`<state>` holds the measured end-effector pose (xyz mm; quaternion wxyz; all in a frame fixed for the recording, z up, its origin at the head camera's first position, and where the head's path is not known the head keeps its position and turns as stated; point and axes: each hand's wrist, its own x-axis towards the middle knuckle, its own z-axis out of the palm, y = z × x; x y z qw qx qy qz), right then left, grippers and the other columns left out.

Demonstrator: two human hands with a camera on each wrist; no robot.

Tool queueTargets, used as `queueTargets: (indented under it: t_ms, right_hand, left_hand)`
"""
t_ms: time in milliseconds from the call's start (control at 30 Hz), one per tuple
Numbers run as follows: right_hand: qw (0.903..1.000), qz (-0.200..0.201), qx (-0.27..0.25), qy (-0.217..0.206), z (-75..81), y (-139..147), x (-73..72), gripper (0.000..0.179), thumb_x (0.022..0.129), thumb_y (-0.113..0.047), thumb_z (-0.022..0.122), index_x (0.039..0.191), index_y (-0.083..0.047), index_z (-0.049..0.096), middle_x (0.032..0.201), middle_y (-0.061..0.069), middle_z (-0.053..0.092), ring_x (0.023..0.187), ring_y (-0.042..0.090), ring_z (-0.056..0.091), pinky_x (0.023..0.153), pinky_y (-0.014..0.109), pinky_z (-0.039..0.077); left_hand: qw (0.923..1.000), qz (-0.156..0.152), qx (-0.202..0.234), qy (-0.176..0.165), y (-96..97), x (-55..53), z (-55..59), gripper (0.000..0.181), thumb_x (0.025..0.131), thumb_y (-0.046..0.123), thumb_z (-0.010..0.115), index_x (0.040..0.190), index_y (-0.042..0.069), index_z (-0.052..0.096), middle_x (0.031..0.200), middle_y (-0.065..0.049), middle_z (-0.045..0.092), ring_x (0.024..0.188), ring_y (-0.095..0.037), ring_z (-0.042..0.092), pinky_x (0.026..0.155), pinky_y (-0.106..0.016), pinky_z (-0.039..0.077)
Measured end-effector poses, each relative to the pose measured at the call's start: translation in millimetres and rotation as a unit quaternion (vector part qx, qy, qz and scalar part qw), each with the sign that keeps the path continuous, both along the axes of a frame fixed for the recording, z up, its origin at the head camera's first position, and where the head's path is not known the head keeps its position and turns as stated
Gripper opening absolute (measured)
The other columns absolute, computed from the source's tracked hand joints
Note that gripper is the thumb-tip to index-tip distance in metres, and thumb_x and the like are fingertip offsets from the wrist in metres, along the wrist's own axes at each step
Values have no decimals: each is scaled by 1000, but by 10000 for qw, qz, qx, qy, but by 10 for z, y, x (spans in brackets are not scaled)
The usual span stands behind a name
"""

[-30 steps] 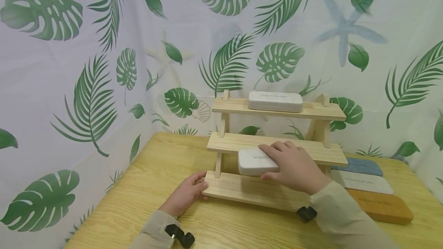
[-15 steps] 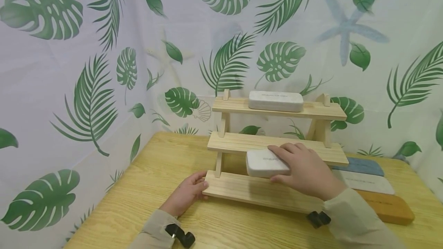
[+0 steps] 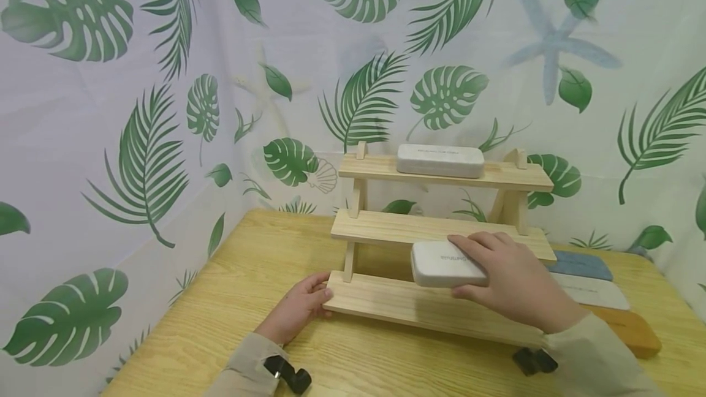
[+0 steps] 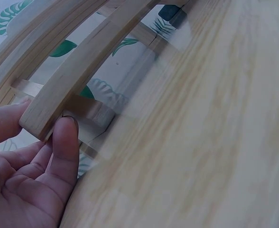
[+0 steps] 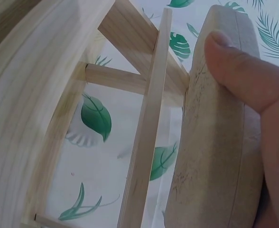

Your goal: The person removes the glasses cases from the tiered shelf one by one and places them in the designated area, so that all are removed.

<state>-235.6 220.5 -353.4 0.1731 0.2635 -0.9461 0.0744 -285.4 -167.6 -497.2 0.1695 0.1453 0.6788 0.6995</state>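
A three-tier wooden display shelf (image 3: 386, 302) stands on the table. My left hand (image 3: 298, 308) grips the left end of its lowest board; in the left wrist view the thumb and fingers pinch that board end (image 4: 47, 109). My right hand (image 3: 515, 280) holds a white glasses case (image 3: 441, 264) in front of the middle board, above the lowest one. In the right wrist view the thumb (image 5: 239, 66) lies along the side of the case (image 5: 206, 142), which is apart from the boards. Another white glasses case (image 3: 439, 161) sits on the top board.
To the right of the shelf, a blue case (image 3: 581, 265), a white case (image 3: 598, 291) and an orange case (image 3: 637, 331) lie in a row on the wooden table (image 3: 193, 336). A leaf-patterned cloth (image 3: 298, 48) hangs behind and at the left.
My right hand has moved to the right and slightly down with the white glasses case. The left hand stays on the end of the lowest board.
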Motion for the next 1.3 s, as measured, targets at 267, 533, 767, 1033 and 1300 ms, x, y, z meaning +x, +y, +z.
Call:
queueTargets:
  t_ms: [267, 533, 767, 1033, 1300]
  right_hand:
    - [9999, -70, -57, 87, -10, 233, 105, 86, 76, -56, 84, 147, -19, 54, 130, 8, 61, 116, 35, 57, 86, 57, 49]
    - [9996, -224, -11, 141, 18, 501, 254, 86, 76, -59, 83, 147, -20, 54, 129, 8, 61, 111, 35, 58, 82, 54, 50]
    - [9984, -520, -43, 228, -44, 812, 377, 85, 74, -60, 84, 143, -19, 56, 125, 11, 62, 108, 36, 58, 80, 53, 48]
    - [9954, -940, -177, -19, -200, 1249, 507, 90, 73, -64, 83, 144, -15, 56, 126, 14, 61, 102, 34, 58, 75, 53, 49]
    - [9865, -1478, 249, -652, -450, 1682, 594, 97, 74, -68, 78, 142, -5, 53, 119, 23, 61, 98, 42, 59, 74, 57, 50]
  left_hand:
    - [10000, -8, -80, 4, 70, -10, 4, 62, 107, 21, 55, 157, -3, 27, 133, -20, 54, 111, -25, 60, 88, -38, 55]
    - [10000, -22, -28, -53, 110, -14, 15, 63, 107, 22, 55, 157, -3, 27, 136, -21, 53, 112, -25, 60, 88, -38, 55]
    - [10000, 12, -67, -16, 45, -32, -31, 65, 106, 24, 57, 157, -2, 27, 135, -21, 54, 113, -26, 59, 88, -39, 55]
    - [10000, 7, -63, 1, 42, -8, -33, 66, 106, 26, 57, 157, -2, 27, 137, -21, 53, 114, -27, 58, 89, -39, 54]
    - [9999, 123, -47, -20, 38, 23, -46, 66, 105, 25, 58, 157, -3, 27, 138, -22, 52, 114, -27, 58, 89, -40, 55]
